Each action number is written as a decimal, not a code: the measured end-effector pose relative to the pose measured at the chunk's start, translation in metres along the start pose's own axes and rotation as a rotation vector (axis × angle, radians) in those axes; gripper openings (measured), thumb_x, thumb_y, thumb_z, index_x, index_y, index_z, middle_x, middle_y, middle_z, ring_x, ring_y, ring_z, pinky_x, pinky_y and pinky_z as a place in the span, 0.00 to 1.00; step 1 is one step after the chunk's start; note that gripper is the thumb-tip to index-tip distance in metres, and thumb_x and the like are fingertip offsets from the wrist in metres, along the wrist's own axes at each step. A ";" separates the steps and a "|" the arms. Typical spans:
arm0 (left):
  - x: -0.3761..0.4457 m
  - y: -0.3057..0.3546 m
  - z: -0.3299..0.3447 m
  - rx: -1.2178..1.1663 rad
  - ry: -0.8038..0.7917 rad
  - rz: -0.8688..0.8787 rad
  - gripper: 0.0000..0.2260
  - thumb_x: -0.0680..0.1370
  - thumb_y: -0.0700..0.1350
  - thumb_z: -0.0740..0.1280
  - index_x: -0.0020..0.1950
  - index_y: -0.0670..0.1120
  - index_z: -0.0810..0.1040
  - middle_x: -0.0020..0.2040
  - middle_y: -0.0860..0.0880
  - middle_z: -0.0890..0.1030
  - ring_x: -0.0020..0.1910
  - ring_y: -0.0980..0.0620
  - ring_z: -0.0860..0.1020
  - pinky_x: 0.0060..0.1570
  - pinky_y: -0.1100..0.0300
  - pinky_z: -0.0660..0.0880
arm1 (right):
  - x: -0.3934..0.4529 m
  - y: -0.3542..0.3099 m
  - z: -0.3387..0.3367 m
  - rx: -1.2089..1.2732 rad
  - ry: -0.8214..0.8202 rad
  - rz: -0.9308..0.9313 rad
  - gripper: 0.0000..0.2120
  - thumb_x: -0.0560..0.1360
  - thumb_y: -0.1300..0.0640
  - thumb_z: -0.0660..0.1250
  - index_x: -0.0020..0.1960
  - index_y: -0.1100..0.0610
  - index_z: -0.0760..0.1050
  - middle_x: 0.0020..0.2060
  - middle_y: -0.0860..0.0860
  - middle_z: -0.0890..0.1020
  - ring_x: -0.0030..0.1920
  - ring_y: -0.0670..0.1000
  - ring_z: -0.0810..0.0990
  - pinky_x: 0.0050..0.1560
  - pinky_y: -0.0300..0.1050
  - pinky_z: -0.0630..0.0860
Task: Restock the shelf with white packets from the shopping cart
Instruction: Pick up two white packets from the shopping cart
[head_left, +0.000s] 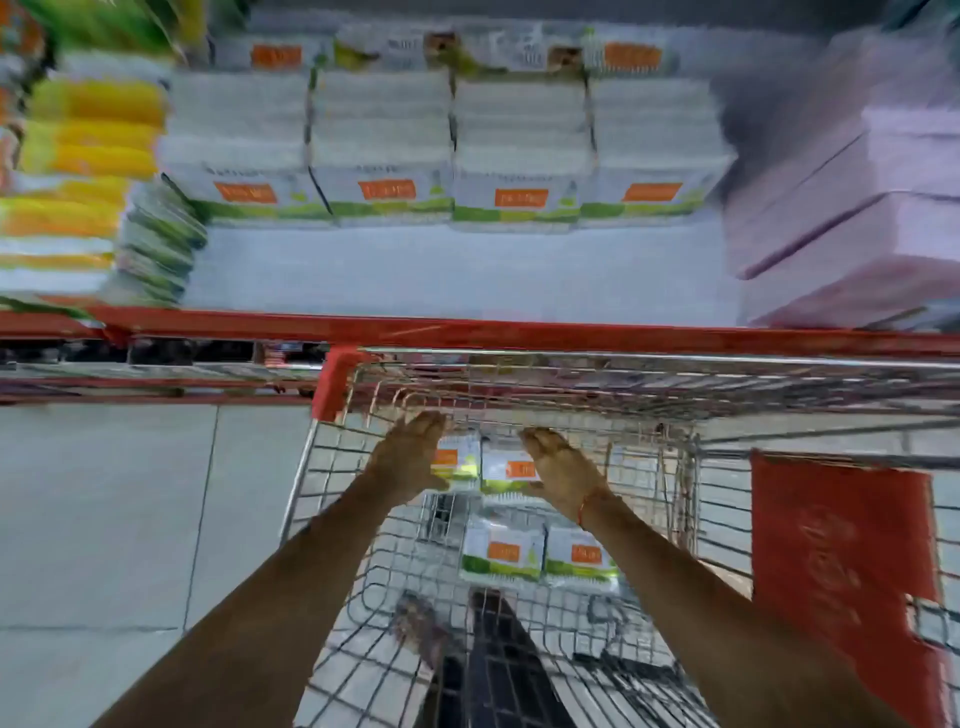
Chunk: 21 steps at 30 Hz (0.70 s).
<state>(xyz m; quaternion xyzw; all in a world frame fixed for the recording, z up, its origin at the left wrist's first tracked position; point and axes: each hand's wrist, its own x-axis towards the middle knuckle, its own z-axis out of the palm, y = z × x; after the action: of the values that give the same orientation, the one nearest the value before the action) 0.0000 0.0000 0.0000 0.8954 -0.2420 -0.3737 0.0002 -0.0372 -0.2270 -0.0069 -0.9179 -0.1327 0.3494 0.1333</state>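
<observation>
Both my arms reach down into the wire shopping cart (649, 384). My left hand (410, 454) and my right hand (558, 467) are spread open on either side of two white packets (483, 467) with orange labels and green bottoms at the cart's far end. The palms flank the pair, close to them or touching; no grip shows. Two more white packets (540, 553) lie side by side nearer to me on the cart floor. On the shelf (457, 275) above, stacks of the same white packets (447, 156) stand in several columns behind a bare front strip.
The shelf has a red front edge (519, 335). Yellow packets (88, 156) sit at the left, pink boxes (857, 218) at the right. A red flap (841, 571) hangs on the cart's right side. Grey floor tiles (130, 519) lie to the left.
</observation>
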 end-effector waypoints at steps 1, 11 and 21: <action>0.001 0.000 0.002 -0.010 -0.013 -0.030 0.43 0.75 0.57 0.67 0.77 0.38 0.46 0.78 0.42 0.48 0.77 0.47 0.49 0.75 0.51 0.47 | 0.000 0.000 0.002 -0.020 -0.036 0.022 0.38 0.76 0.52 0.66 0.76 0.61 0.46 0.76 0.58 0.53 0.76 0.56 0.51 0.76 0.47 0.51; -0.001 0.016 0.009 -0.114 0.101 -0.151 0.36 0.67 0.48 0.76 0.69 0.42 0.62 0.68 0.42 0.71 0.66 0.44 0.69 0.61 0.55 0.72 | 0.002 -0.001 0.014 0.011 0.004 0.049 0.42 0.63 0.52 0.78 0.68 0.66 0.60 0.65 0.65 0.72 0.66 0.61 0.70 0.65 0.49 0.71; -0.064 0.024 -0.003 -0.167 0.311 -0.129 0.29 0.62 0.41 0.79 0.63 0.44 0.77 0.51 0.42 0.84 0.45 0.44 0.84 0.38 0.52 0.83 | -0.058 -0.032 -0.018 -0.118 0.338 -0.042 0.34 0.57 0.53 0.82 0.61 0.55 0.77 0.51 0.50 0.85 0.51 0.50 0.83 0.40 0.40 0.82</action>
<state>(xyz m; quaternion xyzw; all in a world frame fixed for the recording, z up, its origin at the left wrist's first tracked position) -0.0471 0.0060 0.0490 0.9530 -0.1492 -0.2488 0.0879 -0.0713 -0.2200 0.0523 -0.9668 -0.1478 0.1787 0.1071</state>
